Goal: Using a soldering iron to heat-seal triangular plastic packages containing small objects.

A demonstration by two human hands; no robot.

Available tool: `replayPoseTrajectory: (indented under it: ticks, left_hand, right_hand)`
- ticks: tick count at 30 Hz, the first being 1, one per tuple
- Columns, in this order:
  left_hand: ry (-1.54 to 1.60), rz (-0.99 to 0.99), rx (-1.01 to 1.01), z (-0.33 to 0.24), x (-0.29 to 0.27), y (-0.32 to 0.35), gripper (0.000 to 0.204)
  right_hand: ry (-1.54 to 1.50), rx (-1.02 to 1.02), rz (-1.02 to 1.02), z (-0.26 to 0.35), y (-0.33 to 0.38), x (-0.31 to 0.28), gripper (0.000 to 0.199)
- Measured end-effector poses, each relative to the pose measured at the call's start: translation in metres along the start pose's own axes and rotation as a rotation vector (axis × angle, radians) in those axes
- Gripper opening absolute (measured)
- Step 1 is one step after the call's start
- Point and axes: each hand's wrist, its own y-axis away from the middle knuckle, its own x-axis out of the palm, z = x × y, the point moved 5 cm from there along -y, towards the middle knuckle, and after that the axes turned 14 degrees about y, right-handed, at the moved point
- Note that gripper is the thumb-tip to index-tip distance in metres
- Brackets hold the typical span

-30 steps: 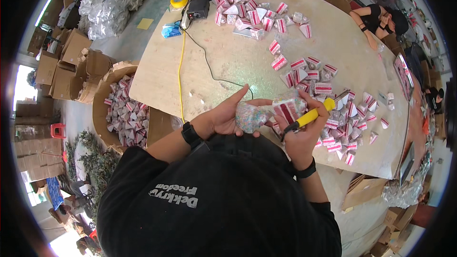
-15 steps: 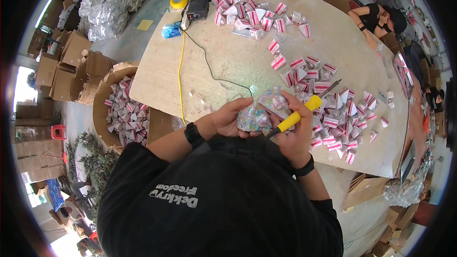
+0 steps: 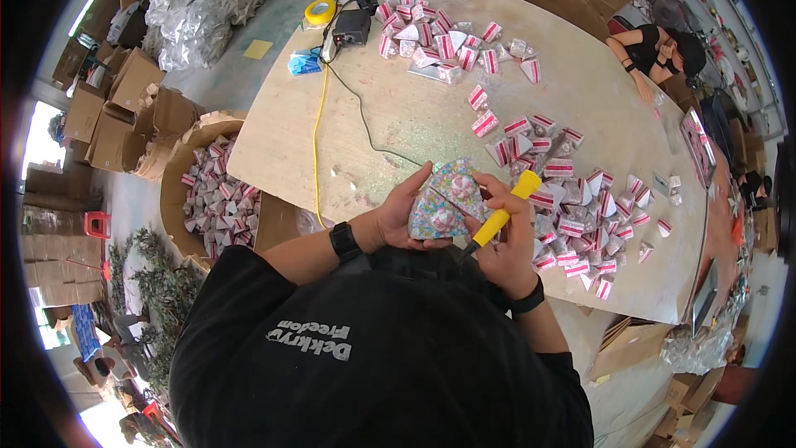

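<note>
My left hand [image 3: 400,214] is closed around a pastel, speckled decoration [image 3: 444,206] with pink-and-white swirled spots; a dark line runs between its two parts. It is held just past the table's near edge, close to my body. My right hand [image 3: 512,250] grips the yellow handle of a soldering iron [image 3: 507,214], its metal tip slanting up and away to the right over a pile of wrapped pieces. Fingertips of that hand also rest against the decoration's right side. Small clear wrapped pieces with pink-and-white labels [image 3: 572,226] lie to the right.
Another pile of wrapped pieces [image 3: 445,46] lies farther back. At the table's far left are yellow tape [image 3: 320,12], a black box [image 3: 351,27] with cords and a blue packet [image 3: 304,62]. A carton of wrapped pieces [image 3: 217,203] stands left. A person [image 3: 655,54] leans at the right edge.
The decoration's two parts, tilted apart before, now lie side by side and face up in my left hand. My right hand and the soldering iron have shifted slightly.
</note>
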Motion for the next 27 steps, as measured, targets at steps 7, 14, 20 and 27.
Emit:
replayPoseTrajectory:
  ticks: [7,14,20,27]
  left_hand:
    - [-0.113,-0.203,0.174,-0.016,-0.029,0.001,0.076]
    - [-0.055,-0.175,0.376,-0.042,-0.021,0.016,0.064]
    - [-0.063,-0.169,0.46,-0.049,-0.024,0.021,0.063]
    - [-0.107,-0.127,0.478,-0.048,-0.02,0.02,0.067]
  right_hand:
    - [0.031,0.038,-0.014,0.0,0.005,-0.005,0.036]
    - [-0.071,0.079,-0.219,0.006,0.027,-0.035,0.046]
    - [-0.097,-0.039,-0.277,0.02,0.024,-0.042,0.068]
    - [-0.067,0.259,-0.491,0.026,0.039,-0.047,0.032]
